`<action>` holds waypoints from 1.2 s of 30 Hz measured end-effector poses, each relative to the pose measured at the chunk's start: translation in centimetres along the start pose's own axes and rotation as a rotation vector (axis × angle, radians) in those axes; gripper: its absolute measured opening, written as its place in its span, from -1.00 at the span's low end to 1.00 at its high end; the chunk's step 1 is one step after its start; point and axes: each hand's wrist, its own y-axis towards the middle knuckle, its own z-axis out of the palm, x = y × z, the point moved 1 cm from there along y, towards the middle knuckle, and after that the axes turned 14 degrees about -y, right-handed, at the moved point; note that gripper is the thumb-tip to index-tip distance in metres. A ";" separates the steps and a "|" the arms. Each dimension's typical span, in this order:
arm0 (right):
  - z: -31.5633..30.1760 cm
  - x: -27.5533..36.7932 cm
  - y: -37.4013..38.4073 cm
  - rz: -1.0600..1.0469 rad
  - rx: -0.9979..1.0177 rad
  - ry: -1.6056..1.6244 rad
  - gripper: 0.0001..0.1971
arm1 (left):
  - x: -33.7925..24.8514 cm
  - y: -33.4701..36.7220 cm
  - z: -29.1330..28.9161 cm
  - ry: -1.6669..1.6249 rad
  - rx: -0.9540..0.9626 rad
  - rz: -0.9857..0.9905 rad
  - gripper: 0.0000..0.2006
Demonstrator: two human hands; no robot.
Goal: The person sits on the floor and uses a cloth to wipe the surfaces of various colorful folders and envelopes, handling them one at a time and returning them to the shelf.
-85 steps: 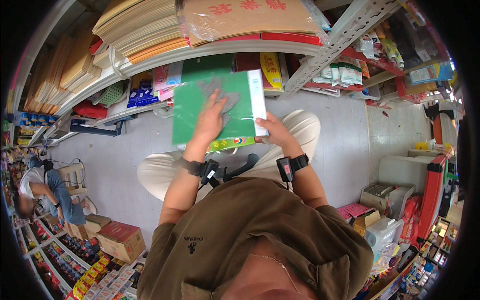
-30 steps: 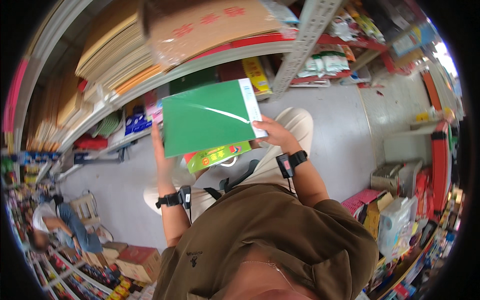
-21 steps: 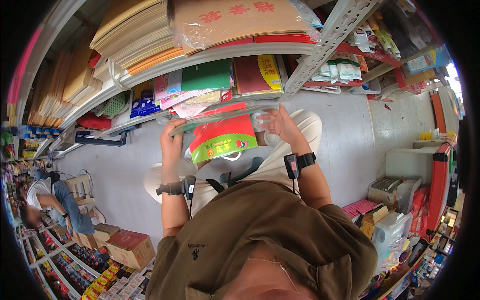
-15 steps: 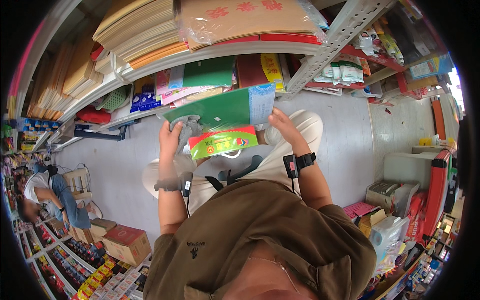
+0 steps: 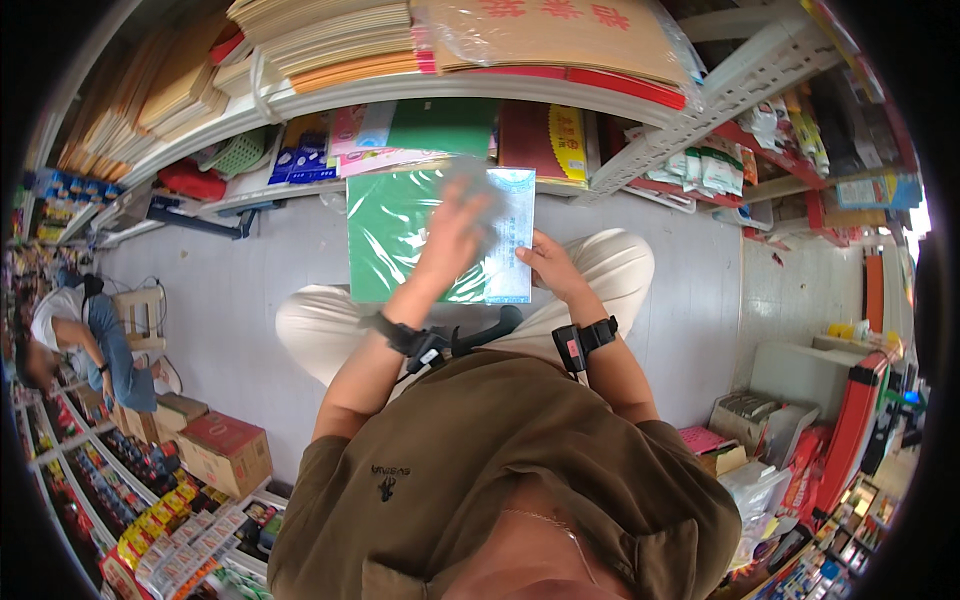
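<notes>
A flat green pack [image 5: 390,240] in shiny clear plastic, with a pale blue printed strip down its right side, is held up above my lap. My right hand [image 5: 553,266] pinches its right edge, thumb on the front. My left hand [image 5: 453,240] lies over the upper middle of the pack and holds a grey cloth [image 5: 486,200] against its face. Motion smears the cloth and the left fingers. The back of the pack is hidden.
Ahead, a lower shelf holds another green pack [image 5: 440,128] and a dark red and yellow one [image 5: 540,140]. Brown envelopes [image 5: 335,45] fill the shelf above. At left, a person [image 5: 75,335] sits near cardboard boxes [image 5: 228,452]. A red case [image 5: 845,440] stands at right.
The pack has turned from its tilt to face me squarely, and its yellow-green and red part no longer shows. My left hand has moved from its left edge onto its face with the cloth.
</notes>
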 end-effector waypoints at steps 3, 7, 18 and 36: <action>0.2 0.9 -0.3 0.049 0.003 0.039 -0.68 | -1.5 -0.1 2.4 0.116 0.277 -0.060 -0.51; -1.2 1.7 -1.3 0.059 -0.049 0.100 -0.68 | 0.7 -0.4 -0.1 0.220 0.094 -0.121 -0.47; -7.2 -4.1 2.3 0.076 -0.192 0.007 -0.65 | 9.5 -6.9 -11.1 0.214 -0.277 -0.428 -0.50; -3.5 -8.8 9.1 0.419 0.015 -0.674 -0.54 | 9.1 -8.7 -10.9 0.135 -0.259 -0.440 -0.52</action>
